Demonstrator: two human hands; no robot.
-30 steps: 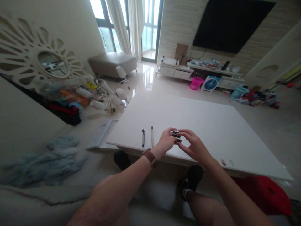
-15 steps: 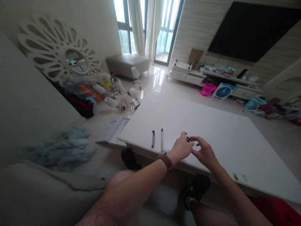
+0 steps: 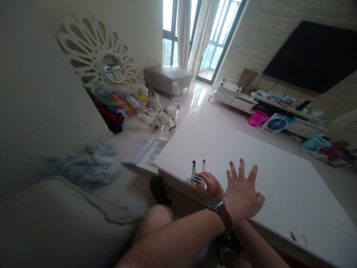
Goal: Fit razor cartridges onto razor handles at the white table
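Note:
My left hand, with a brown-strapped watch on its wrist, is spread wide over the white table and holds nothing. Crossing beneath that forearm, my right hand reaches left. Its fingers close on a small pale case with dark bars near the table's front edge. Just behind the case lies a slim black tool, razor-like in shape. A thin pale stick with a dark head, like a toothbrush, lies beside it, partly hidden by my right hand.
The white table carries a small yellow-and-dark piece and a faint clear piece at its right front. An opened white box is on the floor left of it. A chandelier lies beyond.
My hands were together around the small case. Now the right hand has carried it left, under my left arm, to beside the black tool. My left hand has let go and spread its fingers.

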